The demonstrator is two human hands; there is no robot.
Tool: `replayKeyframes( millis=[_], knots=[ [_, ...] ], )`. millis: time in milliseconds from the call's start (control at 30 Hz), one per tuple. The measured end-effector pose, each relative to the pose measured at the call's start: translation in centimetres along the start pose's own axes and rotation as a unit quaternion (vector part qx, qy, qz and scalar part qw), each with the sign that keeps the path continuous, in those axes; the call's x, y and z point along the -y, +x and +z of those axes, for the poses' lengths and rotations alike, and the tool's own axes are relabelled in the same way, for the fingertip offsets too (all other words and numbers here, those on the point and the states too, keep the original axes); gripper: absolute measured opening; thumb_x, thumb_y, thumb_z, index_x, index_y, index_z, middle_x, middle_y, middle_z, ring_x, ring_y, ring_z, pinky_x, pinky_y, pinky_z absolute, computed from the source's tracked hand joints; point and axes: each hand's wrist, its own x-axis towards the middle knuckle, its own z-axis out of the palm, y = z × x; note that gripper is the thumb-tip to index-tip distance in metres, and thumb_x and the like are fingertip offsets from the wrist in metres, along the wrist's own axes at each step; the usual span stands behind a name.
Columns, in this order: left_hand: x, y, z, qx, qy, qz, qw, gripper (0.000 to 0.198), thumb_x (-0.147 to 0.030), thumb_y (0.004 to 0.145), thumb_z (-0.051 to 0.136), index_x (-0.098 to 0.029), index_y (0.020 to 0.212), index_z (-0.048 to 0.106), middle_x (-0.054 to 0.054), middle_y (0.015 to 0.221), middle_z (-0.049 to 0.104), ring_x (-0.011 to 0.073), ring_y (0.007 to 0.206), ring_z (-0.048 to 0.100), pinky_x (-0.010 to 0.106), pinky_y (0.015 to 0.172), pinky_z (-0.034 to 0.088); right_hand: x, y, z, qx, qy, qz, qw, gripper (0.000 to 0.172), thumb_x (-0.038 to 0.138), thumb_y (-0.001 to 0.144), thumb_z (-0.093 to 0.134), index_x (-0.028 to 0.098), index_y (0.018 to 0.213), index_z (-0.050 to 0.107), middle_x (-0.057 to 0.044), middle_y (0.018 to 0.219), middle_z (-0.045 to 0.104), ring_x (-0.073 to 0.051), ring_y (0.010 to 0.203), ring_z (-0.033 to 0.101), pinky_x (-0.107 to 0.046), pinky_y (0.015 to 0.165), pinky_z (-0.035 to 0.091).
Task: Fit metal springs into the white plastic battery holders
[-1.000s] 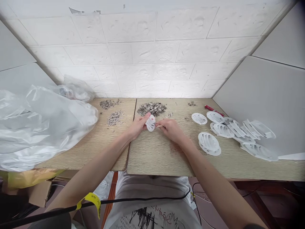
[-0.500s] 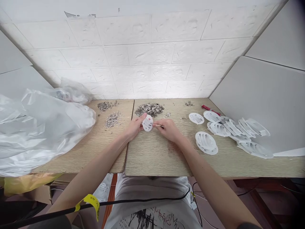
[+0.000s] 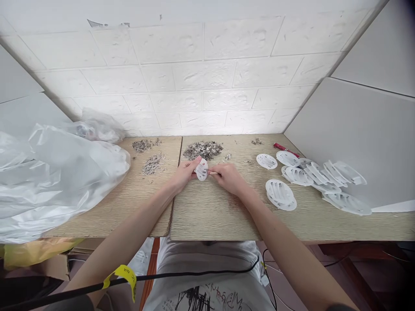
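A white round plastic disc (image 3: 202, 171) with small metal pieces and a red mark on it stands tilted above the table's middle. My left hand (image 3: 184, 174) pinches its left edge between thumb and fingers. From the other side, my right hand (image 3: 228, 177) is closed on a thin pale stick-like tool (image 3: 214, 173), its tip at the disc's right edge. The tool's exact kind is too small to make out. Just behind the disc lies a heap of small metal pieces (image 3: 203, 149).
Left are two more piles of small metal parts (image 3: 153, 164) and a large clear plastic bag (image 3: 65, 177). Similar white discs (image 3: 279, 191) lie and lean at the right, by a red tube-shaped object (image 3: 285, 149). A black cable (image 3: 194, 272) crosses before the table's front edge.
The disc has turned a little in my left hand and looks narrower. Both hands sit slightly lower in the picture. The tool stays at the disc's right edge.
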Motion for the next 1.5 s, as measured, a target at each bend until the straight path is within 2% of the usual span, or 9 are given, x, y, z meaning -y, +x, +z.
replayKeyframes(
  millis=[167,233,300,400,467,533,833,1367,1500],
  knots=[
    [-0.1,-0.1,0.1,0.005,-0.001,0.004,1.000,0.046,-0.057,0.075,0.065,-0.012,0.081,0.071,0.010,0.083,0.071,0.0163,0.076,0.064,0.032,0.080,0.051,0.0,0.0,0.0,0.004,-0.006,-0.005,1.000,0.028,0.008,0.085,0.050,0.016,0.096,0.074,-0.009,0.086,0.075,-0.020,0.074,0.063,-0.028,0.069,0.043],
    [-0.2,-0.1,0.1,0.014,-0.012,0.005,1.000,0.045,-0.056,0.075,0.065,-0.012,0.083,0.071,0.010,0.085,0.072,0.0171,0.079,0.065,0.032,0.082,0.051,0.1,0.1,-0.2,-0.006,0.019,0.002,1.000,0.026,0.012,0.087,0.049,0.017,0.095,0.074,-0.008,0.087,0.074,-0.019,0.074,0.063,-0.028,0.069,0.042],
    [-0.2,-0.1,0.1,0.027,-0.028,0.010,0.999,0.046,-0.056,0.076,0.065,-0.011,0.087,0.071,0.011,0.088,0.072,0.0186,0.084,0.065,0.033,0.084,0.050,0.3,0.2,-0.4,-0.022,0.061,0.026,0.998,0.025,0.019,0.089,0.049,0.016,0.087,0.073,-0.005,0.079,0.072,-0.016,0.067,0.059,-0.026,0.065,0.039],
    [0.0,0.0,0.1,0.041,-0.045,0.023,0.998,0.046,-0.054,0.078,0.063,-0.010,0.091,0.071,0.012,0.090,0.072,0.0204,0.088,0.066,0.034,0.085,0.051,0.5,0.3,-0.8,-0.031,0.104,0.078,0.991,0.032,0.027,0.090,0.047,0.015,0.071,0.069,0.001,0.056,0.055,-0.011,0.052,0.044,-0.024,0.054,0.031],
    [0.1,0.0,0.1,0.043,-0.052,0.033,0.997,0.045,-0.053,0.081,0.061,-0.011,0.093,0.071,0.012,0.089,0.071,0.0208,0.089,0.066,0.034,0.085,0.051,0.5,0.4,-0.9,-0.028,0.119,0.100,0.988,0.034,0.031,0.090,0.047,0.015,0.067,0.067,0.004,0.050,0.042,-0.010,0.049,0.036,-0.024,0.052,0.027],
    [0.3,0.0,0.1,0.046,-0.058,0.039,0.997,0.044,-0.051,0.082,0.061,-0.011,0.096,0.070,0.012,0.090,0.071,0.0209,0.090,0.066,0.034,0.085,0.051,0.6,0.5,-0.9,-0.030,0.133,0.108,0.985,0.034,0.032,0.089,0.047,0.015,0.068,0.067,0.004,0.051,0.038,-0.010,0.050,0.033,-0.024,0.053,0.026],
    [0.4,0.0,0.2,0.058,-0.064,0.036,0.996,0.041,-0.049,0.083,0.061,-0.013,0.102,0.068,0.011,0.096,0.070,0.0211,0.094,0.066,0.035,0.088,0.051,0.5,0.6,-0.7,-0.025,0.126,0.116,0.985,0.032,0.031,0.088,0.045,0.015,0.066,0.063,0.003,0.054,0.047,-0.010,0.053,0.038,-0.025,0.056,0.028],
    [0.4,-0.1,0.6,0.028,-0.019,0.040,0.999,0.046,-0.053,0.073,0.069,-0.011,0.091,0.069,0.008,0.086,0.068,0.0184,0.083,0.065,0.039,0.084,0.051,0.3,0.3,-0.5,0.015,0.086,0.094,0.992,0.032,0.030,0.091,0.043,0.015,0.069,0.062,-0.002,0.065,0.062,-0.013,0.059,0.047,-0.025,0.059,0.031],
    [0.4,-0.1,0.7,0.033,-0.011,0.038,0.999,0.045,-0.053,0.073,0.069,-0.011,0.090,0.069,0.007,0.084,0.068,0.0164,0.080,0.063,0.036,0.082,0.051,0.4,0.3,-0.7,0.028,0.079,0.081,0.993,0.030,0.026,0.092,0.043,0.015,0.072,0.062,-0.002,0.066,0.063,-0.013,0.059,0.049,-0.024,0.061,0.032]
  ],
)
